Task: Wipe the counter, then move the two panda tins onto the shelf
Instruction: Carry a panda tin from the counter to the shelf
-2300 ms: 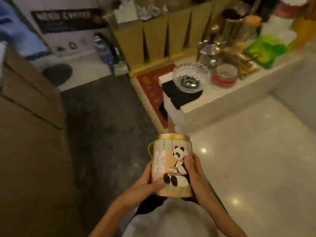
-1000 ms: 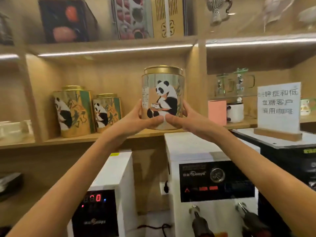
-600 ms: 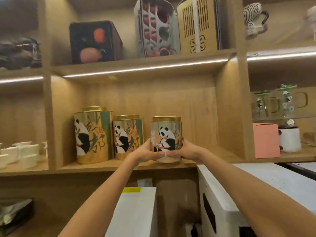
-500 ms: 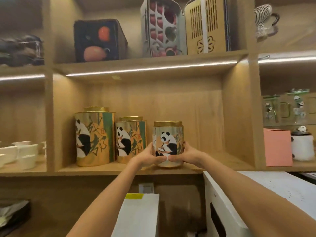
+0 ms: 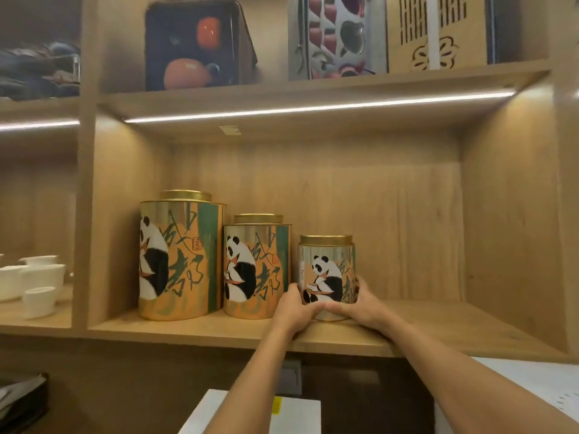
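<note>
1. There is a single view, from a wide-angle camera worn on the person's head.
2. It faces straight ahead into a wooden shelf unit (image 5: pixel 313 336), close enough that one compartment fills most of the frame.
3. It sits slightly below the upper board, whose underside and light strip (image 5: pixel 319 109) show.
4. Both forearms enter from the bottom edge and reach away from the lens.
5. Wide-angle distortion bends the uprights at the frame's sides.
</note>
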The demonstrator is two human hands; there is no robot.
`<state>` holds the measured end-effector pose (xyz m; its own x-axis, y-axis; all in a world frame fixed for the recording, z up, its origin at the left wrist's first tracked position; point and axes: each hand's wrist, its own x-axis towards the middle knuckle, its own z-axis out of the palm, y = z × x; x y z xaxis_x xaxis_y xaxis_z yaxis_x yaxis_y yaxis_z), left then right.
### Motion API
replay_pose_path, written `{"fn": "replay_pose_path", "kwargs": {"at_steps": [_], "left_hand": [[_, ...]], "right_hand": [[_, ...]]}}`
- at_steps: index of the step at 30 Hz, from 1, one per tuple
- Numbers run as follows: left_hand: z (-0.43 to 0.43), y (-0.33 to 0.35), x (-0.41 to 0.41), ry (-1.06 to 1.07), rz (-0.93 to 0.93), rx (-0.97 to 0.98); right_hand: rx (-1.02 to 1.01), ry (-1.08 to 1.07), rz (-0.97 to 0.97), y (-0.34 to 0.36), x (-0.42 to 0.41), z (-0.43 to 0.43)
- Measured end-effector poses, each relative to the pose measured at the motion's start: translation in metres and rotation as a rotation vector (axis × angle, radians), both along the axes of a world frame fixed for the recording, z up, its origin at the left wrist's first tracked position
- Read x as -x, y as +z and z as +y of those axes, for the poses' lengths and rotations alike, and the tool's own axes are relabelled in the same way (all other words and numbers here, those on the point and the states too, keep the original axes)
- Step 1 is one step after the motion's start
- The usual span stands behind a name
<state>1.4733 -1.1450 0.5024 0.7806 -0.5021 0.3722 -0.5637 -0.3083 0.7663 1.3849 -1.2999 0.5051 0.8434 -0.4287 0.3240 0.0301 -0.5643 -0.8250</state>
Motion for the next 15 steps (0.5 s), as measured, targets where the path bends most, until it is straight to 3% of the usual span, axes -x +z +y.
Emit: {"fn": "replay_pose_path", "kwargs": {"at_steps": [5, 15], "left_hand": [[-0.007, -0.014, 0.004, 0.155, -0.153, 0.044], [-0.003, -0.017, 0.008, 0.174, -0.262, 0.050]], "right_hand": [[0.034, -0.005, 0.006, -0.007, -0.013, -0.005], [-0.008, -0.061, 0.037, -0.010, -0.009, -0.016]]}}
